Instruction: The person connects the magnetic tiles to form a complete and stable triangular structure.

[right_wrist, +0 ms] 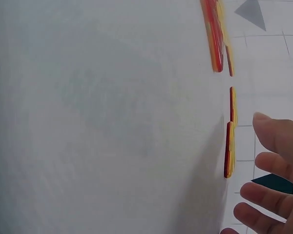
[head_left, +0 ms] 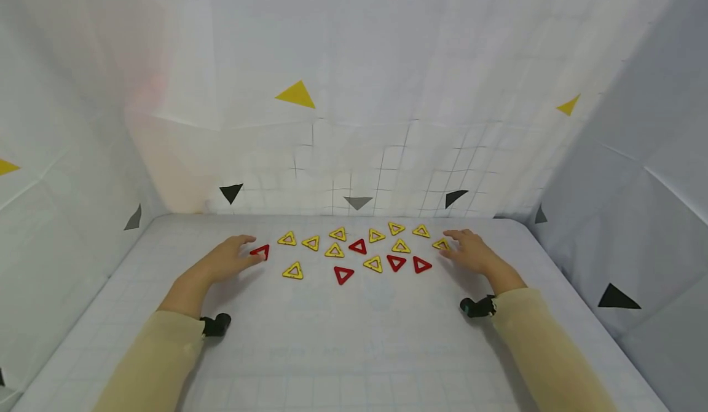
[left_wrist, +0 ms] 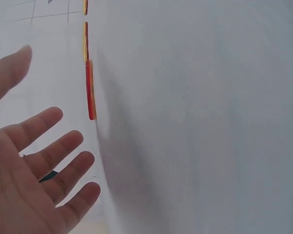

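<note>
My left hand hovers around a red triangular ring at the left end of a loose group of triangles. Its fingers are spread and relaxed in the left wrist view, with a gap between them and the red-edged piece. At the group's right end, my right hand hangs over a yellow triangular ring, thumb and fingers apart and partly overlapping it. The right wrist view has these fingers bent slightly, holding nothing, beside a yellow-and-red piece.
Several yellow triangles, one at the near left, and several red ones, one at the near middle, lie flat between the hands. White sheets with triangle marks rise behind and beside the white table. Black wrist devices protrude inward from both sleeves.
</note>
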